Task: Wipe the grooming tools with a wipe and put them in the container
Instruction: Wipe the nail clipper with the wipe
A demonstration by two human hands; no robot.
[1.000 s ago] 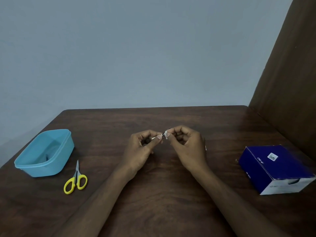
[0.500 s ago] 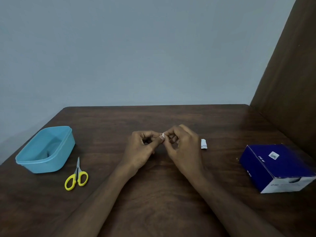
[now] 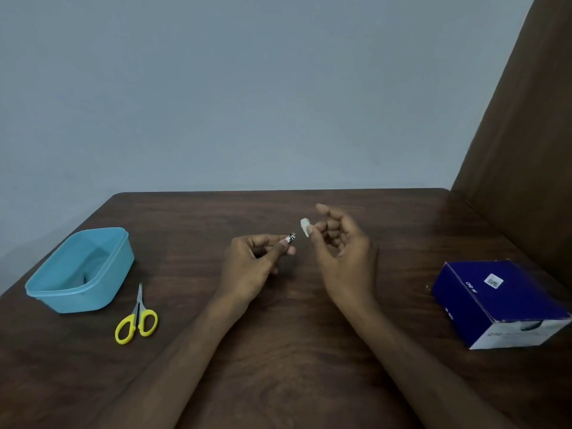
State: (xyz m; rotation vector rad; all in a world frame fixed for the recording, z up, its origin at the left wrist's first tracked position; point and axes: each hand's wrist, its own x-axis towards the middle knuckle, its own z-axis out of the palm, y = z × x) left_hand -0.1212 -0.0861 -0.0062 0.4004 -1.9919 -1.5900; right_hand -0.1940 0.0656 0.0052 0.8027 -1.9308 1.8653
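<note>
My left hand [image 3: 253, 261] pinches a small metal grooming tool [image 3: 291, 237], only its shiny tip showing past the thumb. Just to its right, my right hand [image 3: 339, 246] pinches a small white wipe [image 3: 305, 226] between thumb and a finger, the other fingers loosely spread. Wipe and tool are a short gap apart above the middle of the brown table. The light blue container [image 3: 93, 292] stands at the left, a dark item lying inside it. Yellow-handled scissors [image 3: 137, 320] lie shut on the table just right of the container.
A dark blue box [image 3: 501, 301] sits at the right near the table edge. A brown panel [image 3: 526, 150] rises along the right side. A grey wall stands behind the table's far edge.
My hands were together with the wipe on the tool; now the right hand has drawn up and to the right with the wipe. The small white piece on the table is hidden.
</note>
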